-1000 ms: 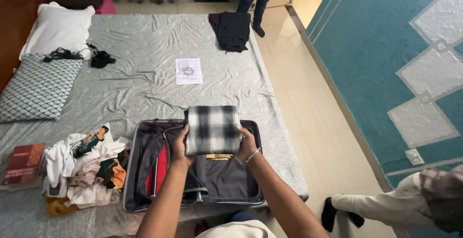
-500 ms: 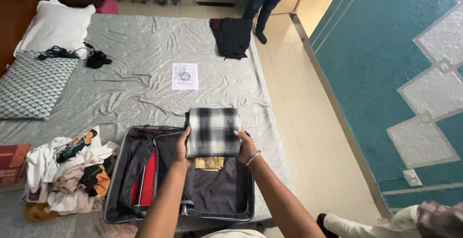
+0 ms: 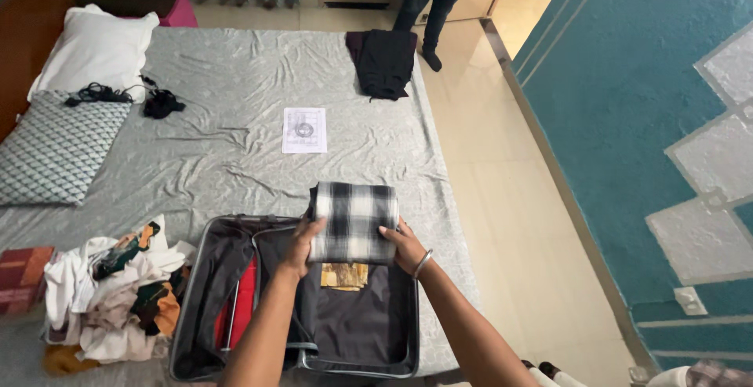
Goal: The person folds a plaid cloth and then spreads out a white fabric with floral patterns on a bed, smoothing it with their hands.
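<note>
Head view. Bed (image 3: 235,81) with bare sheet beyond an open suitcase (image 3: 208,301) at the near edge, floor to the right. Clothes pile (image 3: 110,293) just left of case. Folded plaid shirt (image 3: 353,221) over the case's far rim, gripped by left hand (image 3: 302,247) and right hand (image 3: 408,250) at opposite sides.

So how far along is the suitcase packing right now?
Done: the suitcase lies open on the bed, with a red item and a yellowish item already inside. In hand: the left hand and right hand hold a folded black-and-white plaid garment over its far end. Left: the loose clothes pile beside it and the dark garment at the bed's far edge.
</note>
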